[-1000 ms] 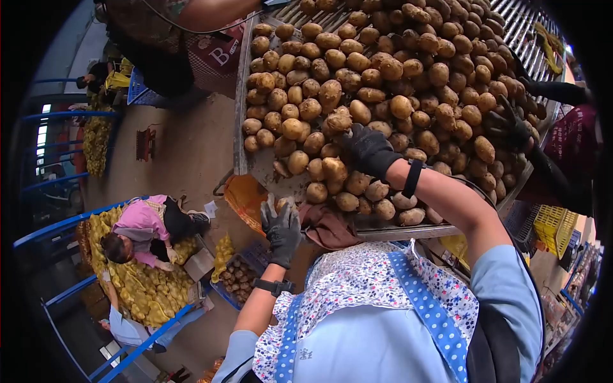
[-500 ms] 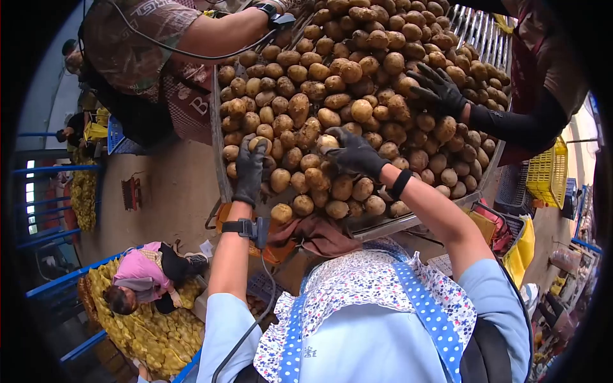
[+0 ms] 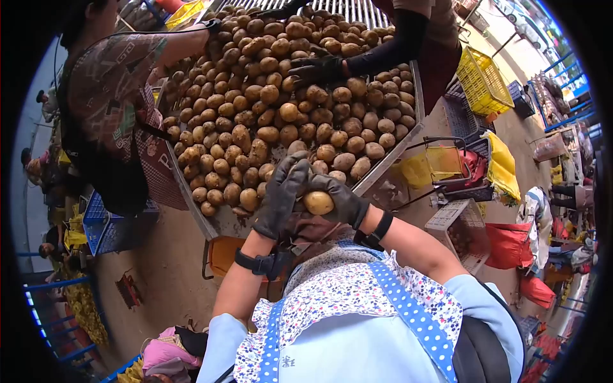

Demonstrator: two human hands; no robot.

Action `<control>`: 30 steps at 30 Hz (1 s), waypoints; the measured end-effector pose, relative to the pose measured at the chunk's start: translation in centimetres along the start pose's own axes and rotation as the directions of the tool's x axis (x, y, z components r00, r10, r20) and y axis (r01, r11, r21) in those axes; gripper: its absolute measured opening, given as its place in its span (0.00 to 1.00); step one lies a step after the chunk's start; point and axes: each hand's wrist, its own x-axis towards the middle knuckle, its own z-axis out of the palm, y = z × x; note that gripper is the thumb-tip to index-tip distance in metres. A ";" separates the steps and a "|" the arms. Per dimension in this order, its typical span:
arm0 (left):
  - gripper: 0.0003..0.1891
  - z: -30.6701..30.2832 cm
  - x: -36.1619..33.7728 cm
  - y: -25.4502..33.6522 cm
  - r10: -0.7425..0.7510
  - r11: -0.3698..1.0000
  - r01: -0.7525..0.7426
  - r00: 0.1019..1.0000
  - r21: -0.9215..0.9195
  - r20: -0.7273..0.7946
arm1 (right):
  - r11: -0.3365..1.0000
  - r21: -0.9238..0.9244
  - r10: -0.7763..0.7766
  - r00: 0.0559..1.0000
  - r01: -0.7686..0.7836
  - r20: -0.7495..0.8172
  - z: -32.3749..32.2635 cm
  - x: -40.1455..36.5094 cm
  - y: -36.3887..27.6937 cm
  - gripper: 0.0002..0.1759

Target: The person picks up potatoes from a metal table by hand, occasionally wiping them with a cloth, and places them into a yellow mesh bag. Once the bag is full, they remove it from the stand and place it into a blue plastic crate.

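Both my hands wear dark gloves and are close together at the near edge of a metal-edged sorting table (image 3: 203, 220) heaped with potatoes (image 3: 255, 121). My right hand (image 3: 341, 199) is closed on a pale yellow potato (image 3: 318, 203), whose front shows below the fingers. Just beside it is my left hand (image 3: 282, 196), its fingers curled inward; whatever lies in them is hidden. Several loose potatoes lie right beyond my fingertips. A dark reddish cloth (image 3: 306, 231) hangs at the edge under my wrists.
Across the table, a co-worker's black-gloved hand (image 3: 316, 70) rests on the potatoes. Another person (image 3: 108, 102) leans in from the left. To the right are a yellow crate (image 3: 482, 80), a white crate (image 3: 458, 233) and a red bag (image 3: 511, 246). A blue crate (image 3: 105, 223) stands left.
My hands have come back from apart over the pile to close together near my body, the right with a potato. My view has turned, and the table appears shifted left.
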 end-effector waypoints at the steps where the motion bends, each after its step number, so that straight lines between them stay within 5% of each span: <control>1: 0.17 -0.7 0.2 -1.0 -0.005 1.000 0.005 0.999 0.005 0.042 | 0.981 -0.192 0.036 0.997 -0.024 0.062 -0.8 -1.1 0.8 0.23; 2: 0.16 -1.1 0.4 -1.4 -0.034 0.998 0.032 0.998 0.045 0.050 | 0.770 0.544 0.383 0.924 -0.332 0.022 0.1 -2.0 -2.4 0.23; 3: 0.15 -1.4 0.8 -2.0 -0.058 0.995 0.054 0.997 0.084 0.045 | 0.619 0.714 0.394 0.916 -0.327 0.077 0.3 -2.9 -4.0 0.21; 5: 0.14 -2.3 0.1 -3.9 -0.071 0.979 0.083 0.995 0.186 -0.069 | 0.526 0.829 0.423 0.904 -0.188 -0.063 -2.3 -5.8 -2.9 0.18; 7: 0.14 -4.7 -1.9 -5.5 -0.075 0.950 0.109 0.989 0.291 -0.128 | 0.630 0.770 0.389 0.814 0.107 -0.432 -5.0 -7.8 -5.8 0.16; 9: 0.13 -7.3 -5.3 -7.0 -0.087 0.943 0.161 0.965 0.292 -0.248 | 0.469 0.830 0.422 0.749 0.302 -0.511 -11.9 -10.4 -5.3 0.15; 10: 0.13 -8.4 -7.2 -7.1 -0.117 0.926 0.215 0.944 0.309 -0.308 | 0.584 0.737 0.426 0.645 0.340 -0.634 -15.6 -12.1 -5.2 0.15; 13: 0.13 -13.2 -13.0 -9.5 -0.213 0.954 0.287 0.850 0.086 -0.482 | 0.599 0.631 0.460 0.433 0.493 -0.775 -27.4 -16.7 -3.8 0.17; 16: 0.12 -15.7 -15.5 -9.7 -0.165 0.900 0.368 0.785 0.235 -0.597 | 0.587 0.531 0.456 0.293 0.610 -0.840 -33.2 -20.0 -4.7 0.19; 18: 0.12 -15.7 -14.6 -8.8 0.008 0.841 0.274 0.856 0.467 -0.517 | 0.583 0.466 0.431 0.233 0.666 -0.872 -33.5 -19.1 -4.4 0.20; 20: 0.13 -12.8 -11.1 -7.2 0.341 0.278 0.093 0.921 0.956 -0.189 | 0.642 0.366 0.398 0.115 0.674 -0.910 -32.2 -16.7 -5.2 0.22; 22: 0.15 -9.7 -5.2 -7.1 0.327 -0.034 -0.168 0.930 0.985 0.170 | 0.827 0.373 0.388 0.053 0.420 -0.920 -28.8 -11.7 -5.2 0.24; 24: 0.17 -6.3 -0.8 -8.6 0.279 0.023 -0.156 0.949 0.988 0.143 | 0.991 0.137 0.126 0.418 -0.004 -0.900 -22.3 -6.0 -5.5 0.24; 26: 0.17 -4.4 0.4 -8.7 0.251 -0.028 -0.095 0.963 0.995 0.099 | 0.973 -0.060 0.125 0.729 -0.223 -0.673 -14.8 0.5 -6.4 0.16; 27: 0.19 -4.1 0.7 -8.6 0.222 -0.084 -0.055 0.972 0.995 0.072 | 0.793 -0.582 -0.096 0.906 -0.181 -0.413 -15.9 2.8 -2.4 0.17; 29: 0.20 -5.5 0.3 -9.6 0.177 -0.131 -0.029 0.983 0.991 0.052 | 0.389 -0.920 -0.166 0.978 -0.052 -0.126 -11.7 7.9 -1.2 0.17; 30: 0.21 -6.3 -0.3 -10.0 0.205 -0.161 -0.031 0.977 0.986 0.064 | 0.287 -0.955 -0.119 0.986 -0.079 -0.117 -10.1 10.2 -0.5 0.16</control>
